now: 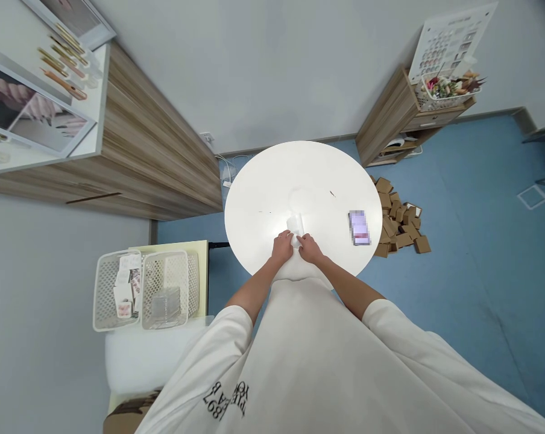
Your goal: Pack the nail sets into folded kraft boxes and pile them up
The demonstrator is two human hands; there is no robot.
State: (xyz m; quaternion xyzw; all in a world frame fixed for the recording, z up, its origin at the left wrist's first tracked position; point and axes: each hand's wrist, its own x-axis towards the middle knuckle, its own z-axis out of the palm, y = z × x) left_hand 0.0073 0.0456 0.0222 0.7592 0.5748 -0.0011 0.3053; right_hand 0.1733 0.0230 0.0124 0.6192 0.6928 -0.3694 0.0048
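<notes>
Close to my body, at the near side of the round white table [272, 181], both hands meet on a small whitish, partly see-through piece of wrap [295, 224]. My left hand [282, 247] grips its left side with curled fingers. On the right side, my right hand [309, 248] is closed with the fingertips pressed to the same piece. The far end of the wrap sticks out beyond my fingers on the tabletop. Whether anything lies inside it, I cannot tell. A phone [360, 228] with a blurred lit screen lies to the right of my hands.
Small brown cardboard boxes [401, 223] are heaped on the floor right of the table. At left, white baskets [164, 259] hold cards and clear packets, beside white wrapping [141, 355]. A wooden cabinet [164, 138] and a smaller one [385, 114] flank the table.
</notes>
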